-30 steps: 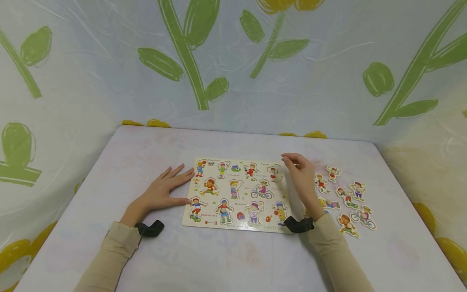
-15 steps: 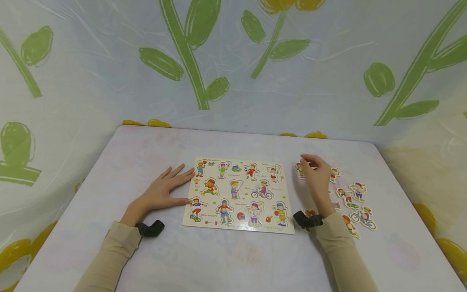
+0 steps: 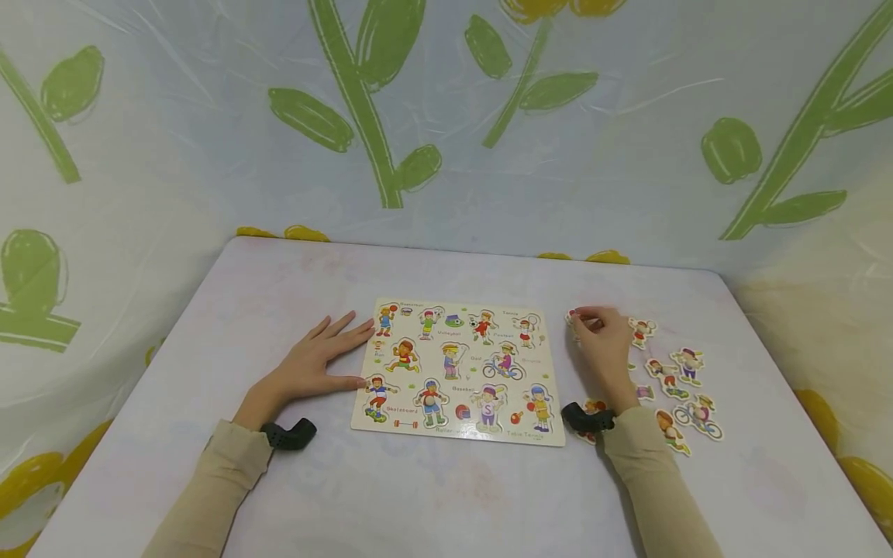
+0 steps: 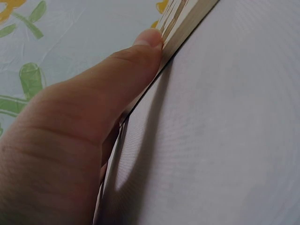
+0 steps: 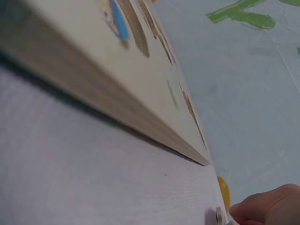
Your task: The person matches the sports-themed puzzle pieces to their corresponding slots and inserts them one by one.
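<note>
A cream wooden puzzle board (image 3: pixel 366 422) lies flat on the table, with recesses printed with children playing sports. My left hand (image 3: pixel 310 362) rests at its left side with fingers spread and straight; in the left wrist view the thumb (image 4: pixel 136 63) touches the board's edge (image 4: pixel 183 40). Beyond the board's right edge, my right hand (image 3: pixel 607 349) has curled fingers and pinches a small puzzle piece (image 3: pixel 571 318), mostly hidden by the fingertips. The right wrist view catches only part of that hand (image 5: pixel 272 206), beside a thin piece edge (image 5: pixel 219 215).
Several loose puzzle pieces are scattered right of the board, among them a cyclist (image 3: pixel 699 417), a baseball player (image 3: pixel 688 366), a skateboarder (image 3: pixel 666 377) and a racket player (image 3: pixel 641 332). Another piece (image 3: pixel 591 407) is partly covered by the right wrist camera (image 3: pixel 588 419). A patterned curtain (image 3: pixel 446 178) stands behind the table.
My right hand has moved right, from over the board's upper right corner to the small piece beside it, then lowered its fingertips onto that piece. The left hand has stayed put.
</note>
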A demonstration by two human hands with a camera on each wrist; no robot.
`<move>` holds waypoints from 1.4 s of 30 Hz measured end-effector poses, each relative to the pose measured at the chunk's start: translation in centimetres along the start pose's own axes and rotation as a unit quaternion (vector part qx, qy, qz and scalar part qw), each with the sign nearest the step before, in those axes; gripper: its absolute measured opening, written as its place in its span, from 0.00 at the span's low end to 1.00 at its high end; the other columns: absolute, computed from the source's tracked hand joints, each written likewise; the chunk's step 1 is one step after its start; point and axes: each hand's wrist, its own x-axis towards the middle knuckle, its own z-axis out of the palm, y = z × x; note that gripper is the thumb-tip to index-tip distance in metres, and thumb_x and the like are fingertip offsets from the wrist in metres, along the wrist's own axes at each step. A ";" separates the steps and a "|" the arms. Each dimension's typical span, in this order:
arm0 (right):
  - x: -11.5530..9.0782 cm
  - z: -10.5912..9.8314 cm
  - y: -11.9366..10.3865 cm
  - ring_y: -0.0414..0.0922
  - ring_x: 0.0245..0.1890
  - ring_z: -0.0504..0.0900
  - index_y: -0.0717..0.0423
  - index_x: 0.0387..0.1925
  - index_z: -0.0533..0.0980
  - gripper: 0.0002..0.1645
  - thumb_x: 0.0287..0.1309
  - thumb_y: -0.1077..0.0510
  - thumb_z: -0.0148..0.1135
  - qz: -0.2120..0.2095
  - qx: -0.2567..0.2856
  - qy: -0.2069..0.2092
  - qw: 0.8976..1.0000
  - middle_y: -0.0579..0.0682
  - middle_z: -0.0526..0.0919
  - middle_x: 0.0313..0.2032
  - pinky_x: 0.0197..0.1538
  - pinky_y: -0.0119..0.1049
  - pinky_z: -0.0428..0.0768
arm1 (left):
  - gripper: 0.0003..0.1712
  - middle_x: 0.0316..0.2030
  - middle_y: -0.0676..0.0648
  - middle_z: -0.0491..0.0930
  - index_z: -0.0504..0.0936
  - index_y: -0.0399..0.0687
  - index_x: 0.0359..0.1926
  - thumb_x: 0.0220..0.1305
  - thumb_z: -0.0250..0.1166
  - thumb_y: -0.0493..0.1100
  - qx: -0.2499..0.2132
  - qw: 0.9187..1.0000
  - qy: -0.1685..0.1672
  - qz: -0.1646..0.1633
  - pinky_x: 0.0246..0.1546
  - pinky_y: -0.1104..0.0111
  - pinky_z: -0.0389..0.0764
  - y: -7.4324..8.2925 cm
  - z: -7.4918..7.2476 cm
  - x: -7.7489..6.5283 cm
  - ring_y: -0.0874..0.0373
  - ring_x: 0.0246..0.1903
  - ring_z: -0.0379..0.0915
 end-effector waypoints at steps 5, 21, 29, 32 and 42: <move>-0.1 0.1 0.3 0.48 0.30 0.68 0.66 0.39 0.84 0.11 0.58 0.65 0.62 -0.025 -0.020 -0.006 0.999 0.60 0.77 0.30 0.37 0.39 0.63 | 0.52 0.75 0.57 0.57 0.61 0.56 0.76 0.56 0.65 0.71 0.006 1.000 -0.005 -0.006 0.75 0.50 0.36 -0.1 0.1 0.0 0.49 0.76 0.42; -0.1 0.3 0.1 0.52 0.32 0.70 0.68 0.39 0.84 0.09 0.60 0.65 0.64 -0.024 -0.044 -0.006 0.999 0.61 0.78 0.31 0.40 0.42 0.63 | 0.52 0.75 0.56 0.57 0.60 0.57 0.76 0.57 0.65 0.72 0.017 1.000 0.001 -0.004 0.75 0.49 0.39 -0.4 0.2 -0.3 0.48 0.76 0.43; -0.2 0.2 -0.1 0.53 0.35 0.71 0.67 0.41 0.84 0.09 0.63 0.65 0.63 -0.009 -0.055 -0.011 0.998 0.61 0.78 0.34 0.42 0.43 0.64 | 0.52 0.75 0.57 0.57 0.61 0.57 0.76 0.57 0.65 0.72 0.014 1.000 0.001 -0.002 0.75 0.49 0.38 -0.3 0.1 -0.2 0.48 0.76 0.43; -0.1 0.1 -0.2 0.54 0.36 0.71 0.67 0.41 0.84 0.10 0.63 0.64 0.62 -0.005 -0.057 -0.013 0.998 0.61 0.78 0.35 0.43 0.44 0.63 | 0.52 0.75 0.57 0.57 0.61 0.57 0.76 0.57 0.65 0.72 0.013 1.000 0.001 -0.003 0.75 0.49 0.38 -0.2 0.1 -0.1 0.48 0.76 0.42; 0.2 -0.4 -1.1 0.54 0.37 0.70 0.66 0.42 0.84 0.11 0.65 0.62 0.61 -0.004 -0.056 -0.017 0.998 0.62 0.80 0.39 0.49 0.51 0.60 | 0.52 0.75 0.57 0.57 0.61 0.57 0.76 0.57 0.65 0.72 0.008 1.000 -0.002 -0.005 0.75 0.49 0.38 0.0 0.1 0.0 0.49 0.76 0.42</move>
